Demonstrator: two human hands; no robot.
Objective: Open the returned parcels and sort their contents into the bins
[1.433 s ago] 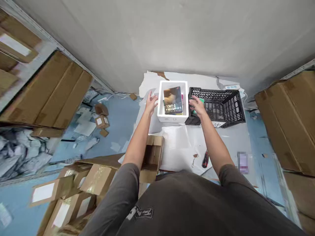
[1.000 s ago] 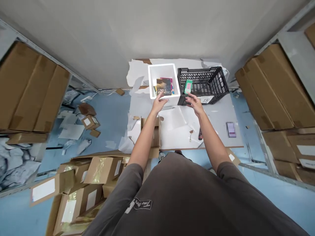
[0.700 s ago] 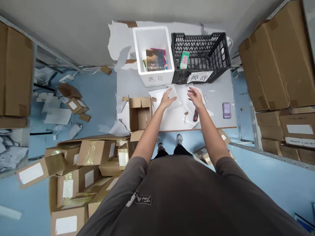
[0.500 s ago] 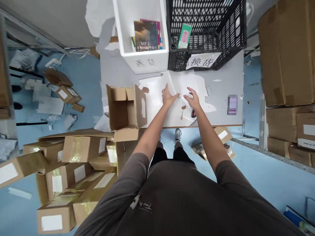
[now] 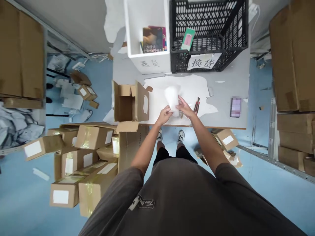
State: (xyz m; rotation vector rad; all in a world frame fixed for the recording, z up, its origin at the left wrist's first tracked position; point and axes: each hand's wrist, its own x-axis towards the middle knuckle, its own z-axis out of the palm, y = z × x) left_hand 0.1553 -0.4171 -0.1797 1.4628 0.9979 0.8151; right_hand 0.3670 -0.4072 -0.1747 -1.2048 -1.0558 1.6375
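Note:
A white sheet [image 5: 171,95], apparently paper, is bent into a curved shape above the work table [image 5: 228,123]. My left hand [image 5: 165,115] is closed, pinching its lower left edge between thumb and fingers. On the sheet's right side, my right hand [image 5: 185,107] has its fingers and thumb curled at the edge, gripping it. Just right of that hand lies a red and black box cutter [image 5: 197,105]. A small brown piece [image 5: 181,114] shows partly below the sheet. Torn white paper [image 5: 200,87] covers the tabletop beneath my hands.
An open cardboard box [image 5: 142,103] stands left of my hands. A white bin [image 5: 147,64] with books and a black crate [image 5: 209,52] holding a green packet stand behind. A phone [image 5: 235,107] lies right. Several taped boxes [image 5: 92,136] are piled at lower left.
The white sheet, lying creased on the table before, is now lifted and curved. My hands have come nearer the table's front edge and closed on it. The box cutter is more exposed.

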